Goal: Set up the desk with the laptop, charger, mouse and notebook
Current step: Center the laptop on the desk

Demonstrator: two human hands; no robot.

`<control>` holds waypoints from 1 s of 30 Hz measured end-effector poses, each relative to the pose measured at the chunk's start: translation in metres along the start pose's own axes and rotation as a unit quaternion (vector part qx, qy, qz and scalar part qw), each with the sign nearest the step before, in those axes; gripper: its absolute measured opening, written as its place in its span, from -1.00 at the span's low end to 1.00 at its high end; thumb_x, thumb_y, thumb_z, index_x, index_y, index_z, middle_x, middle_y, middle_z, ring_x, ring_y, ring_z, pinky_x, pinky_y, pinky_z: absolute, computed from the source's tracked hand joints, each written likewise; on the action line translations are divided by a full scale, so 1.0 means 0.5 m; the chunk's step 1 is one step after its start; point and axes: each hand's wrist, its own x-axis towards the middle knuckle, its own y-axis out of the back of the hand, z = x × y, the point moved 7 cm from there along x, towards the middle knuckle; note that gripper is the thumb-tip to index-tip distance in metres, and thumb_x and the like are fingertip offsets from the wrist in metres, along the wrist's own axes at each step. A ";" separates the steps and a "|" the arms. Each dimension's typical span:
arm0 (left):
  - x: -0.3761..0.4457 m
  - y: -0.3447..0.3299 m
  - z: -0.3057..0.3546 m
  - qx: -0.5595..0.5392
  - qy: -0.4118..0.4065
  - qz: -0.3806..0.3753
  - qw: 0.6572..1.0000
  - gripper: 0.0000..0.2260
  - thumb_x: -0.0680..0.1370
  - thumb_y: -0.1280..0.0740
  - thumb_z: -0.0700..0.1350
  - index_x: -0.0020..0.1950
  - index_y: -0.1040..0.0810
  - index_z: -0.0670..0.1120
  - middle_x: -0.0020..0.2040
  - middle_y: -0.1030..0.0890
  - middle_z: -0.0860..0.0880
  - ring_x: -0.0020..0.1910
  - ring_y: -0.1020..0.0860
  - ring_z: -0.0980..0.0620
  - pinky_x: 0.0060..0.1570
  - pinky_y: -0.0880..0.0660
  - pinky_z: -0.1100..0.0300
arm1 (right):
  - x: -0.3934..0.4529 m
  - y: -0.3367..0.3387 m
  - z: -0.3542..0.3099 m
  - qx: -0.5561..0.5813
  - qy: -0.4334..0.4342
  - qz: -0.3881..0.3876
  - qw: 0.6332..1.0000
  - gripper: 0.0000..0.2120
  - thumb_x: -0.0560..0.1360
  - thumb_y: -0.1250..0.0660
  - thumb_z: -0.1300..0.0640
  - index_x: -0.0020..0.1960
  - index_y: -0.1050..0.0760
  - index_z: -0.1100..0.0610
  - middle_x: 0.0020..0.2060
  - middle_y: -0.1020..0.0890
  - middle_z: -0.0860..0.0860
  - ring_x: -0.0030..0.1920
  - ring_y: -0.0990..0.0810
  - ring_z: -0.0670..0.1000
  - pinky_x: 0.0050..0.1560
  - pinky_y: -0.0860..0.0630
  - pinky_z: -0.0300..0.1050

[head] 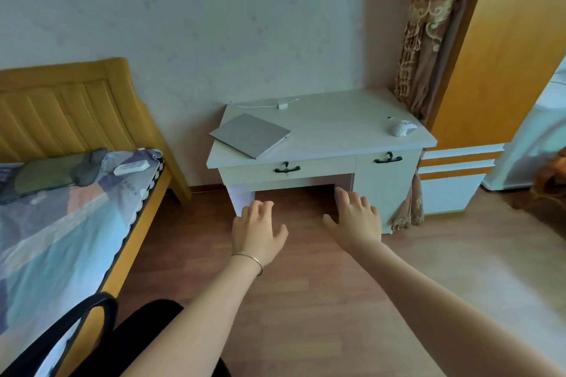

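Both hands, left (pixel 257 231) and right (pixel 356 217), reached toward the table (pixel 337 131) with fingers spread, holding nothing. The closed laptop (pixel 250 135) lay at its left, the charger (pixel 281 105) behind, the mouse (pixel 401 127) far right; no notebook was visible. Opening the laptop likely came next.

Closed laptop (pixel 250 135), charger (pixel 281 105), mouse (pixel 401 127) on desk (pixel 337 125); both hands empty.
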 end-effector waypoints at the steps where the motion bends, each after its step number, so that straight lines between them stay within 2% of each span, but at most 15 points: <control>1: 0.041 -0.009 -0.002 0.008 -0.001 0.001 1.000 -0.55 0.43 -0.28 0.12 0.23 -0.45 -0.09 0.09 -0.53 -0.08 -0.01 -0.50 -0.12 -0.17 -0.41 0.08 | 0.047 -0.008 0.002 -0.004 0.005 -0.003 1.000 -0.39 0.46 -0.17 -0.16 0.43 -0.16 0.06 0.25 -0.44 0.07 0.22 -0.39 0.14 0.17 -0.35 0.03; 6: 0.231 -0.047 -0.029 0.008 0.011 -0.001 1.000 -0.57 0.41 -0.31 0.10 0.18 -0.48 -0.11 0.04 -0.55 -0.12 -0.04 -0.51 -0.17 -0.19 -0.43 0.04 | 0.243 -0.031 0.008 -0.003 0.006 -0.016 1.000 -0.38 0.47 -0.16 -0.17 0.44 -0.15 0.06 0.25 -0.44 0.08 0.26 -0.36 0.14 0.22 -0.34 0.05; 10: 0.397 -0.087 -0.060 0.009 0.015 0.013 1.000 -0.59 0.39 -0.26 0.10 0.11 -0.50 -0.14 -0.02 -0.56 -0.14 -0.09 -0.52 -0.18 -0.24 -0.41 0.06 | 0.392 -0.063 0.011 -0.003 0.006 -0.020 1.000 -0.40 0.48 -0.16 -0.16 0.43 -0.15 0.06 0.26 -0.43 0.07 0.25 -0.36 0.13 0.21 -0.32 0.02; 17: 0.675 -0.231 -0.145 -0.026 0.002 0.009 1.000 -0.54 0.38 -0.21 0.10 0.17 -0.49 -0.13 0.02 -0.55 -0.16 -0.04 -0.51 -0.21 -0.17 -0.43 0.02 | 0.656 -0.188 0.019 -0.014 -0.023 -0.038 0.999 -0.41 0.47 -0.17 -0.12 0.43 -0.16 0.05 0.29 -0.41 0.07 0.26 -0.36 0.13 0.19 -0.33 0.01; 23: 0.888 -0.343 -0.244 -0.020 -0.003 -0.036 0.999 -0.49 0.36 -0.13 0.14 0.16 -0.50 -0.14 0.02 -0.56 -0.18 -0.07 -0.52 -0.22 -0.17 -0.43 -0.01 | 0.866 -0.278 -0.021 -0.011 -0.054 -0.070 0.996 -0.43 0.48 -0.17 -0.13 0.42 -0.16 0.05 0.30 -0.41 0.07 0.26 -0.36 0.13 0.18 -0.33 0.00; 30: 1.041 -0.428 -0.309 -0.029 0.017 -0.086 0.996 -0.56 0.40 -0.27 0.08 0.20 -0.48 -0.10 0.09 -0.55 -0.14 0.01 -0.52 -0.18 -0.10 -0.42 0.02 | 1.037 -0.360 -0.059 0.007 -0.050 -0.110 0.993 -0.41 0.50 -0.16 -0.14 0.45 -0.13 0.05 0.32 -0.39 0.07 0.28 -0.35 0.13 0.23 -0.32 0.02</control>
